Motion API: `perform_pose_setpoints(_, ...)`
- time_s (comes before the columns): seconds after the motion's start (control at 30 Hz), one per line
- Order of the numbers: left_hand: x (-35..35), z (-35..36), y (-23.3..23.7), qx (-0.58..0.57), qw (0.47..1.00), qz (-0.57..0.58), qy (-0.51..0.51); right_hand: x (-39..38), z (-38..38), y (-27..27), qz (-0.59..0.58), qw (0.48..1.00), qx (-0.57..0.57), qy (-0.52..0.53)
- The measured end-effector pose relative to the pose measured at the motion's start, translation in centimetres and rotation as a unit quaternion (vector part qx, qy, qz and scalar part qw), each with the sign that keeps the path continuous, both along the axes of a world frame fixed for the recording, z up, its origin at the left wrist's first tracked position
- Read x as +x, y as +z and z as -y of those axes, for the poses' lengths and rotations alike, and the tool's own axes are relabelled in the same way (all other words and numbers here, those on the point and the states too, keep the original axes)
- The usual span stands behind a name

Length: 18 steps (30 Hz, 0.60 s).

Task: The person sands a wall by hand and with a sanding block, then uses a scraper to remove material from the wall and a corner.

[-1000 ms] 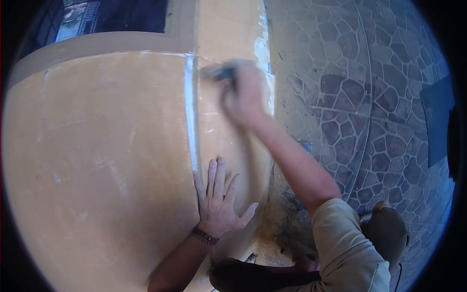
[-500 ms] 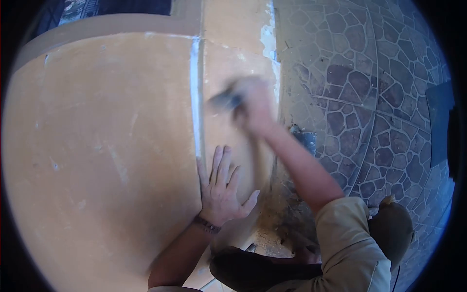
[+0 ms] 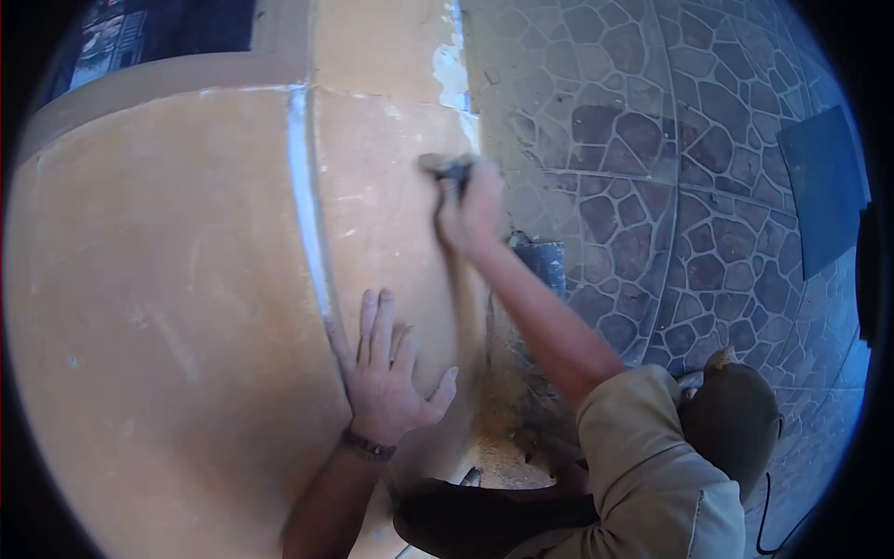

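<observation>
Holding tool point(image 3: 454, 171) near wall edge point(image 3: 472, 130)

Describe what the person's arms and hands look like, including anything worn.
The left hand and right hand wear no gloves. A dark bracelet circles the left wrist; none shows on the right. A beige sleeve ends around the right elbow; no left sleeve shows.

You've got no legible text, labels, brands, numbers or signs anywhere in your head view.

orange-tan wall point(image 3: 186, 270): scuffed, white strip point(image 3: 303, 177), flaking edge point(image 3: 451, 65) | dark tool point(image 3: 457, 171): slightly blurred, held in right hand point(image 3: 476, 211), at wall
</observation>
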<state>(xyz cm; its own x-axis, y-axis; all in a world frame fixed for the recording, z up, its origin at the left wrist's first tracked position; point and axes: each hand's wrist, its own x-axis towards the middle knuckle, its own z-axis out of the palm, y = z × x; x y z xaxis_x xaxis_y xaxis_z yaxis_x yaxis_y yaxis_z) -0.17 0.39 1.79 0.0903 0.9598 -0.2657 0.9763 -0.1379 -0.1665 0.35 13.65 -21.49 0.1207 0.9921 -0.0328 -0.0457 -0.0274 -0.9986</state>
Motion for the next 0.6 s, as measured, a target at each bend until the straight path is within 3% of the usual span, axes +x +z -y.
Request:
perform_pose_setpoints(0.03,0.2,0.2,-0.2,-0.013,1.000,-0.005,0.001,1.4,1.2,8.3,-0.064,0.989,0.131,-0.003)
perform_pose_setpoints(0.17,-0.2,0.6,-0.6,0.003,1.000,0.001,-0.027,2.2,1.3,9.1,-0.118,0.941,0.304,0.093)
perform_pose_setpoints(0.23,-0.3,0.0,-0.3,0.013,0.999,0.020,-0.027,1.0,1.2,1.2,0.005,0.990,0.144,0.007)
perform_pose_setpoints(0.33,0.0,0.3,-0.1,0.016,0.998,0.052,-0.030,1.8,1.1,3.1,0.048,0.998,-0.037,-0.025)
perform_pose_setpoints(0.37,-0.1,0.2,-0.1,0.025,0.997,0.065,-0.035,2.1,1.3,5.3,-0.129,0.989,0.066,0.013)
perform_pose_setpoints(0.43,-0.4,0.3,-0.5,0.024,0.995,0.085,-0.041,1.0,2.7,10.3,-0.064,0.978,0.198,0.018)
perform_pose_setpoints(0.5,-0.8,0.8,-0.5,0.015,0.994,0.095,-0.042,2.3,2.0,10.7,-0.086,0.957,0.268,0.075)
perform_pose_setpoints(0.6,-0.9,0.9,-0.1,-0.002,0.994,0.106,-0.037,1.5,2.3,2.0,-0.012,0.994,0.107,-0.009)
